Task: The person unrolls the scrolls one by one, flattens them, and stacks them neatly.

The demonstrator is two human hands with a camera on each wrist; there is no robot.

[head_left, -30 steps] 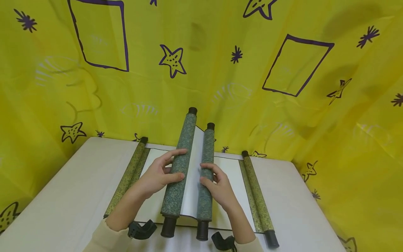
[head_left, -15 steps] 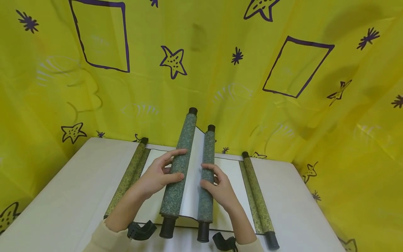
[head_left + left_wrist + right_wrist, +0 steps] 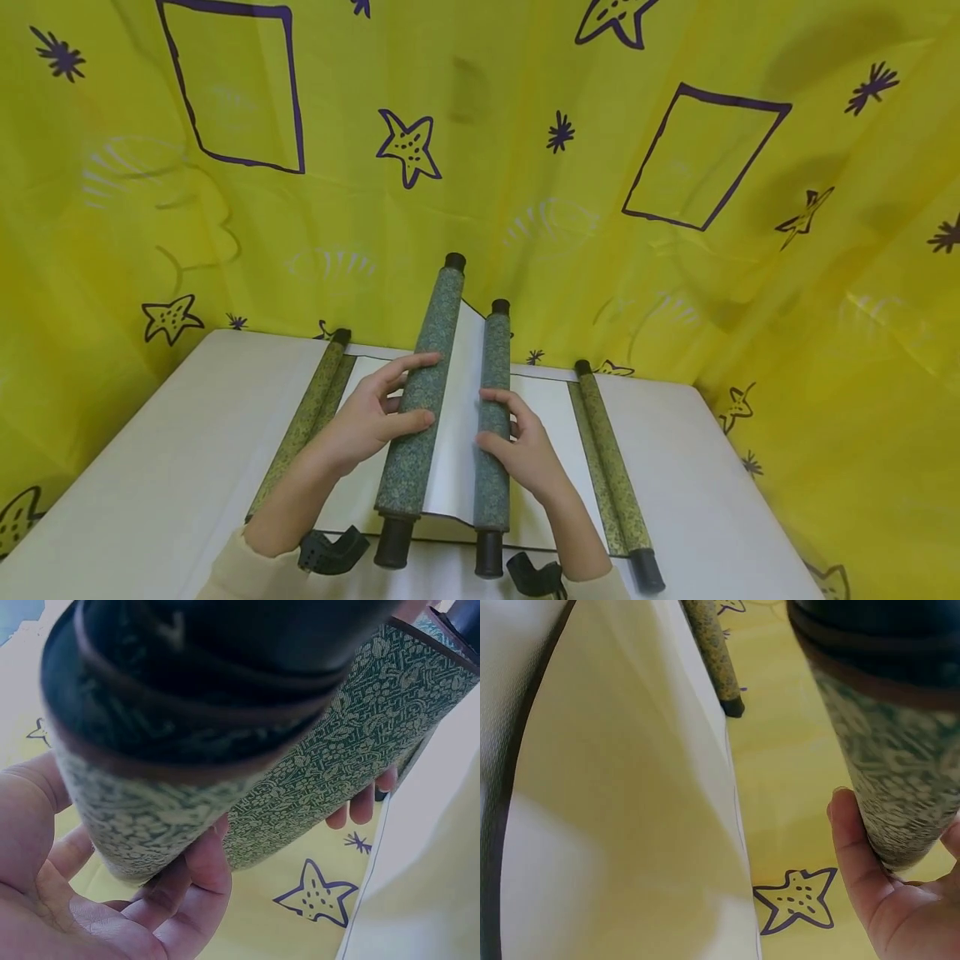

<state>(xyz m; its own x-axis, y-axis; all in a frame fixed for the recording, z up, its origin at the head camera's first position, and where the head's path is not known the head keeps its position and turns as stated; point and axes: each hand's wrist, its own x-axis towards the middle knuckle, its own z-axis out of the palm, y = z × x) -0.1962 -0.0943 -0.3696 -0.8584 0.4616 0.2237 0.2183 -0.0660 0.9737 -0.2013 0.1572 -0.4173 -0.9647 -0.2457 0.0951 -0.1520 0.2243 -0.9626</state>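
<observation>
A green patterned hanging scroll is raised over the table, partly unrolled, with a strip of white paper [image 3: 456, 433] between its two rolls. My left hand [image 3: 378, 412] grips the thicker left roll [image 3: 423, 442], thumb and a finger across its front. The slimmer right roll [image 3: 492, 492] is held by my right hand [image 3: 525, 450] between thumb and fingers. Dark knobs cap both rolls. In the left wrist view, fingers [image 3: 202, 877] curl under the green patterned backing [image 3: 322, 750]. The right wrist view has a finger [image 3: 851, 840] along the right roll [image 3: 900, 772].
Beneath lies a second scroll, spread flat on the white table [image 3: 697, 483], its white sheet [image 3: 547, 425] framed by an olive left roller [image 3: 288, 454] and an olive right roller [image 3: 618, 467]. A yellow curtain [image 3: 480, 208] with purple drawings hangs behind the table.
The left roll has shifted slightly left with my left hand, and the white strip between the rolls is a little wider at its lower end. My right hand is nearly still.
</observation>
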